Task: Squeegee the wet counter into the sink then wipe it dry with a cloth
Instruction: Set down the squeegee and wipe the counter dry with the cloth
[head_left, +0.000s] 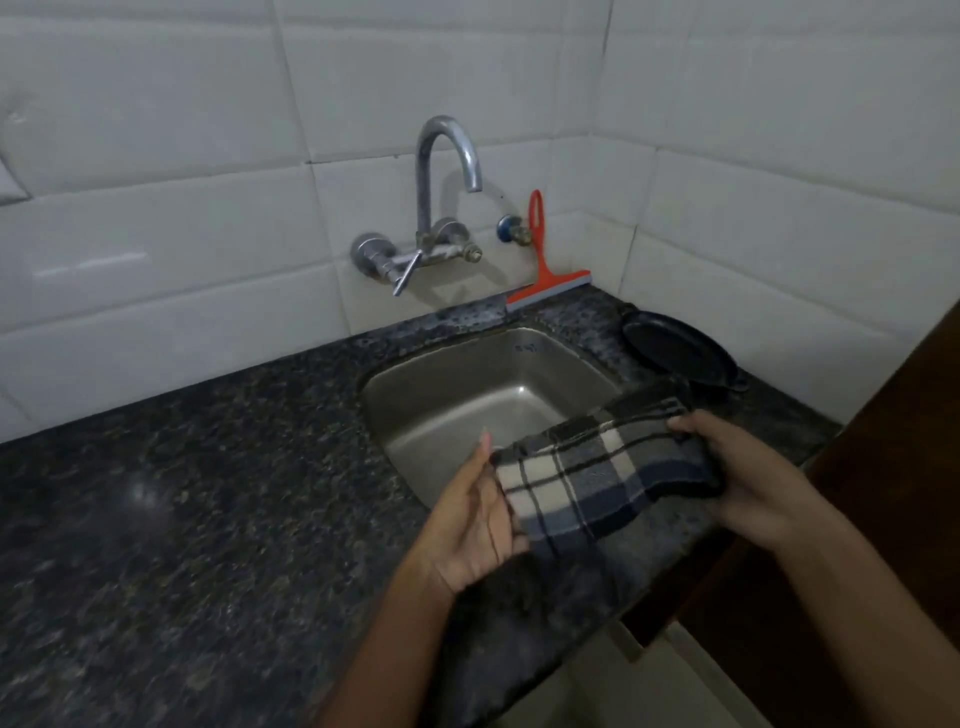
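Note:
A checked cloth (587, 475) in dark blue, black and cream is held flat over the front right corner of the steel sink (457, 384). My left hand (478, 514) grips its left edge and my right hand (748, 467) grips its right end. The dark speckled granite counter (182, 499) runs around the sink. An orange squeegee (543, 260) leans upright against the tiled wall behind the sink, its blade resting on the counter's back strip.
A steel swan-neck tap (441, 182) is fixed to the wall above the sink, with a small valve (511, 228) beside it. A black round pan (680, 353) lies on the counter right of the sink. Dark wooden panelling (893, 467) stands at the right.

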